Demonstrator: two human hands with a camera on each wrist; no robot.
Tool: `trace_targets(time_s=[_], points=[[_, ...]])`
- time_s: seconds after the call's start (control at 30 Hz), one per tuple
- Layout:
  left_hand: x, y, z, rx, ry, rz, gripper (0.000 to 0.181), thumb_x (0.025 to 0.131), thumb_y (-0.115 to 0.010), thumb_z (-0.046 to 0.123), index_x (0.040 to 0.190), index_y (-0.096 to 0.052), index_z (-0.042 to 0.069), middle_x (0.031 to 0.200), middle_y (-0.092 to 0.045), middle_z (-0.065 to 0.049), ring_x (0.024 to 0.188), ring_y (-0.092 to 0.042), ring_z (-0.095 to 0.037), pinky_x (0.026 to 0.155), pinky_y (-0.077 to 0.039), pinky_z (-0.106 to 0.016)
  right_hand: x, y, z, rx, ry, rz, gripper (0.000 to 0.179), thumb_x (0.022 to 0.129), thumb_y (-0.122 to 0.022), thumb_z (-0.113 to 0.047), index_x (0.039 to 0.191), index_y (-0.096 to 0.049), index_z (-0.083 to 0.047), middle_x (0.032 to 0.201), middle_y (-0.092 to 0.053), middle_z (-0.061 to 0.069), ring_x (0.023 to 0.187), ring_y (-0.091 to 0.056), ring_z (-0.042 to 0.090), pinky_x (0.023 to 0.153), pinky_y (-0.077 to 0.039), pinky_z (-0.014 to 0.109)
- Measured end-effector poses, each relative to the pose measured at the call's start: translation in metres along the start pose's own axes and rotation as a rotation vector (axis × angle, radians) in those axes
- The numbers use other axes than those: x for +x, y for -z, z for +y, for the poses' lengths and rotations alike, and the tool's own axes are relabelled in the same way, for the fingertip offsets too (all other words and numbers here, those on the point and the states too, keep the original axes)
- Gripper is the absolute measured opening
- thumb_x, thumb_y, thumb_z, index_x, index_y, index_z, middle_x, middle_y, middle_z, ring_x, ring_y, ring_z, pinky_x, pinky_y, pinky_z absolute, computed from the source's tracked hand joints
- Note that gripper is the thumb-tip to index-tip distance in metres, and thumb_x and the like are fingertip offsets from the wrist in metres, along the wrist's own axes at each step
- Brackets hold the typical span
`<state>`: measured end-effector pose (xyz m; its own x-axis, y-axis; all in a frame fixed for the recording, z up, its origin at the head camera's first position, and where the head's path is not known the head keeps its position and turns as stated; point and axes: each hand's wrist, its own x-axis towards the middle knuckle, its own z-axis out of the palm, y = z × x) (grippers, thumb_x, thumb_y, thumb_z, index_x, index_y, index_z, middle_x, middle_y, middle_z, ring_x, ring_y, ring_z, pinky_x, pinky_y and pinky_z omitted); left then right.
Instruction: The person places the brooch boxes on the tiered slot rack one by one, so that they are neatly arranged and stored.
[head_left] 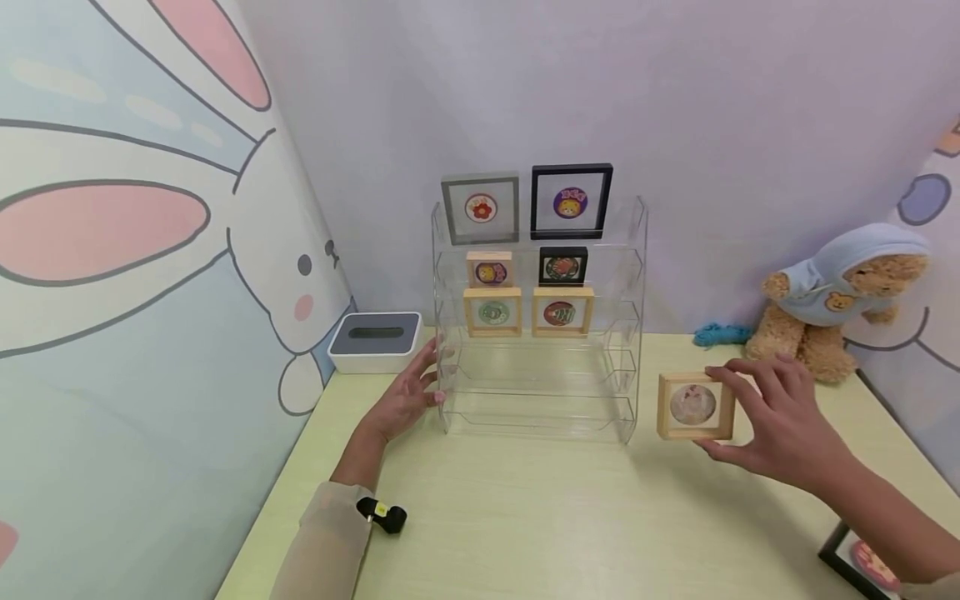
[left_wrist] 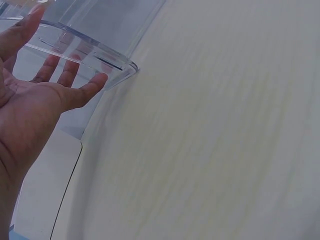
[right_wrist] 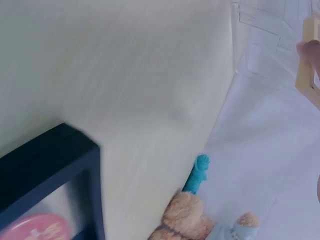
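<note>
A clear tiered acrylic rack (head_left: 536, 408) stands on the table with small frames on its upper tiers. My left hand (head_left: 408, 398) is at the rack's left side, fingers spread and fairly straight against the clear panel; the left wrist view also shows this hand (left_wrist: 45, 95). Between thumb and fingers my right hand (head_left: 787, 425) pinches a square light-wood frame (head_left: 664, 408) with a round picture inside, held upright, right of the rack and apart from it. The right wrist view shows only a bit of this wooden frame (right_wrist: 306, 75) and a fingertip.
A black frame (head_left: 847, 567) with a pink picture lies under the right forearm. A grey-topped white tissue box (head_left: 375, 358) stands left of the rack. At the back right are a teddy bear (head_left: 832, 287) in a blue hoodie and a blue bundle (head_left: 722, 335).
</note>
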<state>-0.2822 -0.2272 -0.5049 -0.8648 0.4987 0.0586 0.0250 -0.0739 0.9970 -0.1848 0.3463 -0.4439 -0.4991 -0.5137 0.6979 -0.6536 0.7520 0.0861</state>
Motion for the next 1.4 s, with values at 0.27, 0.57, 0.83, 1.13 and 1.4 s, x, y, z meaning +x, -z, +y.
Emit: trace_targets(time_s=[0.27, 0.57, 0.83, 1.13, 1.4], points=[[0.001, 0.001, 0.0, 0.009, -0.004, -0.005, 0.105, 0.101, -0.063, -0.013, 0.179, -0.012, 0.036, 0.182, -0.011, -0.013, 0.167, -0.019, -0.049, 0.126, -0.04, -0.05, 0.034, -0.025, -0.013, -0.062, 0.1, 0.203, 0.091, 0.098, -0.05, -0.08, 0.134, -0.07, 0.001, 0.121, -0.061, 0.031, 0.103, -0.044, 0.05, 0.124, -0.019, 0.077], [0.001, 0.001, -0.002, -0.014, 0.002, -0.006, 0.104, 0.102, -0.058, -0.015, 0.179, -0.012, 0.037, 0.183, -0.009, -0.013, 0.167, -0.018, -0.05, 0.13, -0.026, -0.071, 0.067, -0.054, -0.03, -0.105, 0.137, 0.28, 0.08, 0.102, -0.05, -0.07, 0.137, -0.07, -0.001, 0.124, -0.061, 0.029, 0.113, -0.044, 0.048, 0.118, -0.019, 0.084], [0.0, 0.002, -0.003, -0.002, 0.001, 0.004, 0.104, 0.101, -0.06, -0.014, 0.179, -0.012, 0.037, 0.183, -0.011, -0.013, 0.167, -0.02, -0.049, 0.129, -0.033, -0.061, 0.095, -0.081, -0.047, -0.099, 0.147, 0.248, 0.08, 0.087, -0.077, -0.055, 0.147, -0.065, -0.004, 0.127, -0.061, 0.028, 0.113, -0.048, 0.046, 0.111, -0.023, 0.086], [0.0, 0.002, -0.003, -0.005, -0.008, -0.004, 0.105, 0.101, -0.065, -0.01, 0.179, -0.013, 0.036, 0.182, -0.013, -0.013, 0.166, -0.022, -0.048, 0.126, -0.04, -0.052, 0.125, -0.112, -0.077, -0.131, 0.131, 0.187, 0.112, 0.055, -0.109, -0.044, 0.149, -0.062, -0.006, 0.129, -0.059, 0.023, 0.116, -0.046, 0.041, 0.11, -0.027, 0.083], [0.0, 0.002, -0.003, -0.01, -0.025, -0.014, 0.104, 0.101, -0.068, -0.007, 0.179, -0.014, 0.036, 0.181, -0.014, -0.015, 0.163, -0.026, -0.045, 0.127, -0.039, -0.056, 0.15, -0.135, -0.103, -0.169, 0.103, 0.198, 0.103, 0.064, -0.106, -0.044, 0.15, -0.062, -0.009, 0.132, -0.057, 0.019, 0.115, -0.045, 0.038, 0.106, -0.032, 0.075]])
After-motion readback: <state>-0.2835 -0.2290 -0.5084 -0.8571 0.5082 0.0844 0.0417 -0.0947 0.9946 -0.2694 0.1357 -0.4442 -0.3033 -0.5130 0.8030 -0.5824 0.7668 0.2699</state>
